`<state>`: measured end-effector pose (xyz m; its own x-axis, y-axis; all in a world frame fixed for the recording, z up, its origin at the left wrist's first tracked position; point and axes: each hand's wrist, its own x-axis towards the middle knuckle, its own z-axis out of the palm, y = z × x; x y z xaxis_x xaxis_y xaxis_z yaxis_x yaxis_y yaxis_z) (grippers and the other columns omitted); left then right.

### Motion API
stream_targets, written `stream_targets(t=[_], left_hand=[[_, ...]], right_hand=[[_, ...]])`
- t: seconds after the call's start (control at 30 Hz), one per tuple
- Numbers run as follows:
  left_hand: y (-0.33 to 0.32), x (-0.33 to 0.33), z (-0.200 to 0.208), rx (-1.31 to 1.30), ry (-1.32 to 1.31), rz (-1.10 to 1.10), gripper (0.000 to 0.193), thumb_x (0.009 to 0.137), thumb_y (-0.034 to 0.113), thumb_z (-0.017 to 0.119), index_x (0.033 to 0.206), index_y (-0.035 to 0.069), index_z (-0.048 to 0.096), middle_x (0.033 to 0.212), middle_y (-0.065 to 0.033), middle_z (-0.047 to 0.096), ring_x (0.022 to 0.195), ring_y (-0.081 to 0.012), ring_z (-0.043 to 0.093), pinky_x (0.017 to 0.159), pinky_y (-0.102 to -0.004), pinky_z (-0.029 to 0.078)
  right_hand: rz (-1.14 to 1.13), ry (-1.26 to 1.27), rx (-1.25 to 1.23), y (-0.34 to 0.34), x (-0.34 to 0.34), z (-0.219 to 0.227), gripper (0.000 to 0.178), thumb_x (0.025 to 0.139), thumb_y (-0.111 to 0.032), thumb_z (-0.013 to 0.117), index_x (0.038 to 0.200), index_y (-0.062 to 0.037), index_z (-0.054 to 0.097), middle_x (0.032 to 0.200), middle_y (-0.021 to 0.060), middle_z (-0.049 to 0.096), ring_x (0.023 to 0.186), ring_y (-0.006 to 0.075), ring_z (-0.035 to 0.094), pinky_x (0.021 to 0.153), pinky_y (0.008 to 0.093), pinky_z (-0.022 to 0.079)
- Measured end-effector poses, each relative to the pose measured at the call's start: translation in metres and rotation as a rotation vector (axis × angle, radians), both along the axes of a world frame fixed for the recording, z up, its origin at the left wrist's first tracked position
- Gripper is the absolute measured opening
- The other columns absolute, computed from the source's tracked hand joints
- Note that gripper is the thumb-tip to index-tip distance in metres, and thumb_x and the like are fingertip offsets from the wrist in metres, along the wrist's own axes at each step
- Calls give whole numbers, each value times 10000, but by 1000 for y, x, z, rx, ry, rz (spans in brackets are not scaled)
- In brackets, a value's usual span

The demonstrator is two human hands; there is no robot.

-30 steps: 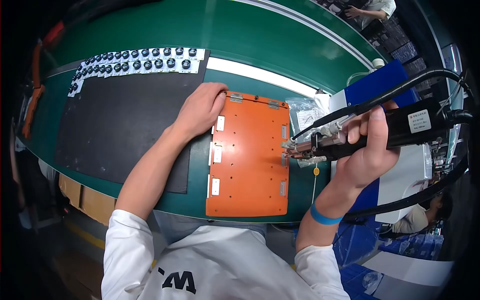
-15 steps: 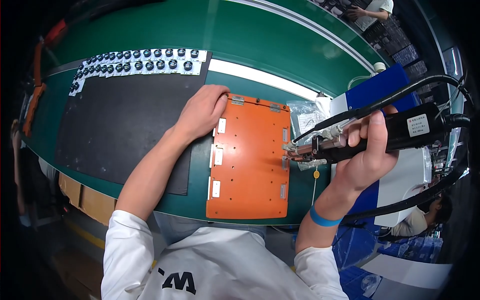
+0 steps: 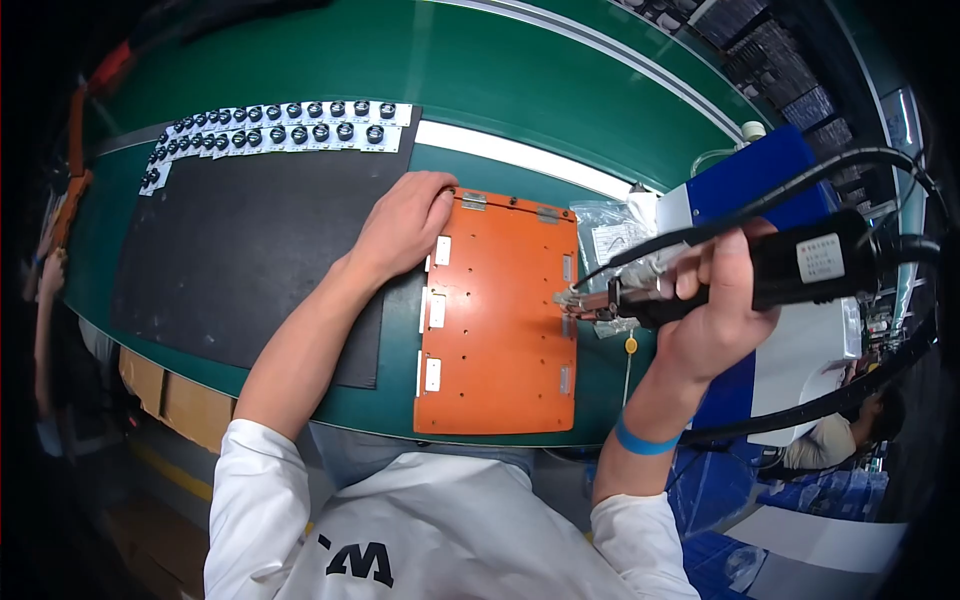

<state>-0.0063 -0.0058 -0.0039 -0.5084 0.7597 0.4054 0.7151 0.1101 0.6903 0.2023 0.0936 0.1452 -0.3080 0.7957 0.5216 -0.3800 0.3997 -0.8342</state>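
An orange hinged fixture plate (image 3: 505, 330) lies in front of me, with small holes and silvery metal tabs along both sides. My left hand (image 3: 405, 220) grips its upper left corner, thumb along the left edge and fingers curled at the top. In my right hand (image 3: 725, 300) is a black power screwdriver (image 3: 815, 262) with a white label, a metal nozzle and a thick hose. It is held nearly level, its nozzle tip over the right side of the plate near a metal tab. Whether the tip touches the plate, I cannot tell.
On a black mat (image 3: 260, 260) to the left stand rows of small white boards (image 3: 300, 135) with round black parts. Beyond the plate lies a clear plastic bag (image 3: 600, 225). A blue-and-white machine (image 3: 760, 170) and a black cable (image 3: 830, 410) are at the right. Other people are nearby.
My right hand has moved the power screwdriver slightly left, so its tip is farther over the plate. My left hand keeps its place. A person at the upper right has left the view.
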Motion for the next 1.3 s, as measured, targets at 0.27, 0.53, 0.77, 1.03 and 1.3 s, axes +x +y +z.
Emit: stream_targets(t=[0.27,0.53,0.77,1.03,1.3], left_hand=[[-1,0,1,-11,0,-17,264,936,178,441,1077,-3,570,1038,-150,609,1017,-316,559,881,-391,443],[-1,-3,0,-22,30,-13,254,927,181,455,1051,0,583,1018,-151,615,1010,-317,562,870,-398,450],[0,-2,1,-18,21,-14,253,926,182,454,1045,0,582,1016,-147,613,1006,-313,561,874,-391,448],[0,-2,2,-37,26,-23,250,927,182,455,1051,3,578,981,-143,607,977,-311,559,859,-398,446],[0,-2,0,-35,26,-9,254,930,185,452,1057,6,579,1020,-144,613,1013,-309,560,875,-390,448]], right_hand=[[-145,105,83,38,14,44,96,880,-118,603,863,-31,568,653,2,459,532,102,454,533,245,388],[-60,9,98,47,-5,37,99,876,-113,620,917,-47,560,653,9,472,517,100,460,479,250,376],[-136,21,130,55,-8,36,177,840,-87,643,949,47,603,631,32,510,486,97,466,459,228,377],[-94,110,115,39,-14,42,219,827,-69,629,983,77,583,612,35,490,467,102,452,450,223,373],[-58,17,33,33,-32,10,211,876,-68,582,1030,70,540,633,18,458,490,96,451,444,236,374]])
